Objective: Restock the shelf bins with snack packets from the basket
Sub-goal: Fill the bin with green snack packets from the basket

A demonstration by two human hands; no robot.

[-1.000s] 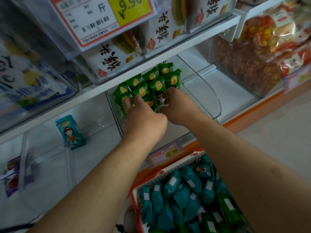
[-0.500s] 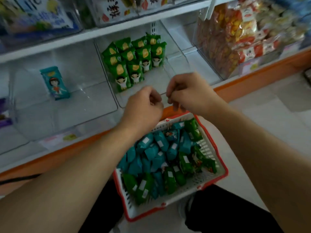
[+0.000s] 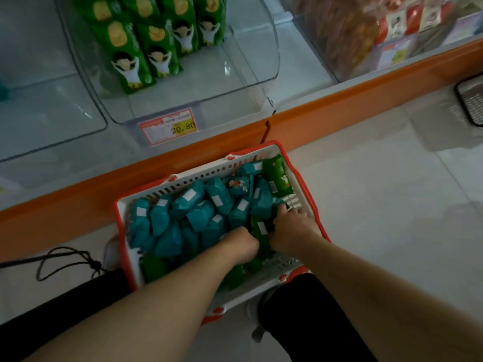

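Both hands are down in the basket [image 3: 311, 189] at the lower centre of the frame. The left hand [image 3: 241, 245] is buried knuckle-deep among the packets, its fingers hidden, so I cannot tell whether it holds anything. The right hand [image 3: 292, 228] lies with fingers [image 3: 296, 211] spread and bent over the green packets [image 3: 261, 228] by the basket's right wall; whether it has closed on one is not clear.

The likely slip is a mixed grab: teal packets [image 3: 193, 205] crowd the green ones, so a blind handful could carry the wrong kind into the clear bin [image 3: 235, 82] at the upper centre, where only green packets stand in rows [image 3: 146, 45]. A loose handful could also shed glossy packets onto the floor [image 3: 379, 205].

The packets look small, pillow-shaped and slippery, each with a white sticker; teal far outnumbers green.
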